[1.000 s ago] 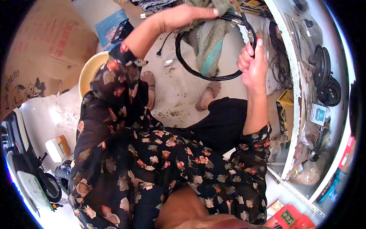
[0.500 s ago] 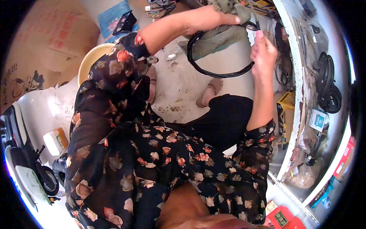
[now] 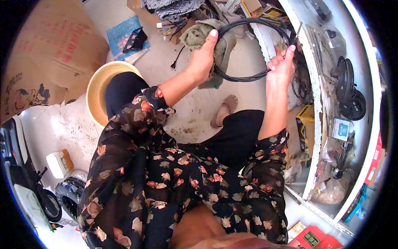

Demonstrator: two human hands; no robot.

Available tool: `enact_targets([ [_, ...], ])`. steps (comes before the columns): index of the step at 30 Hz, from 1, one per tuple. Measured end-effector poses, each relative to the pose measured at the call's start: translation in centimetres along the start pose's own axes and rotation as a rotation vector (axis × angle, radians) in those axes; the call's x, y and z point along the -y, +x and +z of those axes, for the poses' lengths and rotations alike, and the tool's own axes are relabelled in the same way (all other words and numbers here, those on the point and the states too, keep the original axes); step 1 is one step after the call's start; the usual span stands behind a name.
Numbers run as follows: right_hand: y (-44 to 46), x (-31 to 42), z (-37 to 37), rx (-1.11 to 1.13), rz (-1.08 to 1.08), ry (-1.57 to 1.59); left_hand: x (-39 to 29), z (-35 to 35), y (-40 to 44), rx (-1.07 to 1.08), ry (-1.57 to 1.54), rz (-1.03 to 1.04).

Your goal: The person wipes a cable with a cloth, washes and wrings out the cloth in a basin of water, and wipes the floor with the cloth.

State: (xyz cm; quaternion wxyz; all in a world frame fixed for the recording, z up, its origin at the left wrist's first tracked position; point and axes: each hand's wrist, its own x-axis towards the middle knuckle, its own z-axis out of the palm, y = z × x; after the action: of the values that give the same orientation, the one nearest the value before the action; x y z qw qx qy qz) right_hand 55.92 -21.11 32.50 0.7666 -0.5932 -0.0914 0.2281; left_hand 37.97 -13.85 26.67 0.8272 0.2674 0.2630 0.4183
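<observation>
A coiled black cable (image 3: pixel 244 79) hangs as a loop between my two hands, in front of the shelves. My left hand (image 3: pixel 201 62) is closed round a grey-green cloth (image 3: pixel 198 35) at the loop's left side, thumb pointing up. The cloth drapes behind and beside the cable there, and my fingers are mostly hidden. On the loop's right side, my right hand (image 3: pixel 281 68) grips the cable with curled fingers and raised thumb.
White metal shelves (image 3: pixel 317 108) with bagged parts and black discs run along the right. A yellow basin (image 3: pixel 96 87) stands by my left leg, near a large cardboard box (image 3: pixel 54 54). A black tray (image 3: pixel 135 40) lies on a blue sheet (image 3: pixel 118 35).
My left hand and the cloth have moved left and down, away from my right hand, to the loop's left side. The loop has risen and moved slightly right.
</observation>
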Motion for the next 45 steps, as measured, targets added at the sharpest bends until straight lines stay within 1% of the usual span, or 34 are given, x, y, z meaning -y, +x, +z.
enact_targets([
  [2, 0.8, -0.5, 0.0, 0.001, 0.052, 0.111, -0.6, 0.6, -0.8, -0.045, -0.025, 0.012],
  [5, 1.2, -2.0, 0.0, 0.069, 0.098, 0.203, 0.4, 1.8, 0.2, -0.098, -0.169, 0.214],
  [6, 0.9, -2.3, 0.7, 0.068, 0.124, 0.245, 0.5, 1.7, 0.3, -0.105, -0.182, 0.15],
  [9, -1.1, -4.8, 3.1, 0.062, 0.216, 0.372, 2.7, 2.2, 0.4, -0.156, -0.159, 0.257],
  [10, -1.8, -5.0, 3.6, 0.092, 0.239, 0.395, 2.1, 2.5, -0.2, -0.184, -0.211, 0.225],
  [13, -4.9, -4.7, 5.6, 0.084, 0.199, 0.347, 3.3, 2.5, -1.6, -0.189, -0.234, 0.157],
  [14, -6.2, -4.4, 6.2, 0.14, 0.14, 0.318, 4.1, 2.4, -1.2, -0.274, -0.293, 0.159],
  [17, -6.1, -5.4, 6.4, 0.243, 0.121, 0.308, 3.2, 1.0, -0.9, -0.271, -0.394, 0.013],
  [18, -5.3, -6.2, 5.5, 0.393, 0.161, 0.349, 2.9, -0.3, 0.2, -0.206, -0.414, 0.019],
  [19, -5.8, -6.3, 5.6, 0.377, 0.194, 0.292, 1.5, -0.8, 0.8, -0.182, -0.465, 0.018],
  [21, -7.3, -6.3, 6.6, 0.35, 0.255, 0.191, -1.3, -2.1, 2.7, -0.09, -0.469, 0.133],
  [22, -6.9, -6.4, 5.3, 0.532, 0.385, -0.006, -3.0, -2.2, 2.9, -0.115, -0.406, 0.171],
  [23, -6.9, -6.4, 4.4, 0.701, 0.375, -0.297, -4.8, -2.3, 3.2, -0.136, -0.34, 0.213],
  [24, -7.4, -5.0, 4.1, 0.801, 0.407, -0.507, -6.4, -2.7, 3.3, -0.104, -0.242, 0.224],
  [25, -7.4, -3.6, 4.1, 0.895, 0.433, -0.721, -7.6, -3.7, 3.9, 0.02, -0.168, 0.255],
  [27, -4.1, -4.1, 2.9, 0.669, -0.128, -0.599, -9.9, -4.3, 4.0, 0.023, 0.008, 0.173],
  [28, -3.3, -4.6, 2.8, 0.531, -0.389, -0.526, -11.1, -4.1, 3.1, 0.075, 0.094, 0.122],
  [31, -1.4, -4.8, 4.0, 0.451, -0.697, -0.464, -10.6, -3.2, 2.8, 0.21, 0.175, 0.064],
  [32, -1.2, -4.7, 3.9, 0.516, -0.481, -0.385, -9.9, -2.4, 2.2, 0.176, 0.151, 0.043],
  [33, -1.1, -4.6, 3.8, 0.547, -0.264, -0.31, -9.6, -1.9, 2.1, 0.135, 0.138, -0.037],
  [35, -1.4, -3.5, 3.2, 0.59, 0.073, -0.111, -8.7, -2.0, 2.0, 0.165, 0.06, -0.064],
  [36, -2.1, -2.5, 3.4, 0.605, 0.113, -0.157, -8.3, -2.1, 1.9, 0.136, 0.046, -0.051],
  [39, -1.8, -2.5, 3.0, 0.634, 0.179, 0.125, -7.0, -2.5, 1.9, 0.061, 0.008, 0.014],
  [41, -2.1, -2.0, 3.6, 0.546, 0.111, 0.088, -5.4, -2.6, 1.9, 0.035, -0.012, 0.078],
  [42, -2.1, -2.1, 3.6, 0.513, 0.088, 0.082, -5.2, -2.0, 1.1, -0.131, 0.04, 0.051],
  [43, -2.0, -2.2, 3.6, 0.48, 0.064, 0.074, -4.3, -2.1, 1.0, -0.113, 0.005, 0.092],
  [45, -1.6, -2.5, 3.4, 0.428, 0.137, 0.229, -1.8, -2.9, 1.1, -0.162, -0.042, 0.017],
])
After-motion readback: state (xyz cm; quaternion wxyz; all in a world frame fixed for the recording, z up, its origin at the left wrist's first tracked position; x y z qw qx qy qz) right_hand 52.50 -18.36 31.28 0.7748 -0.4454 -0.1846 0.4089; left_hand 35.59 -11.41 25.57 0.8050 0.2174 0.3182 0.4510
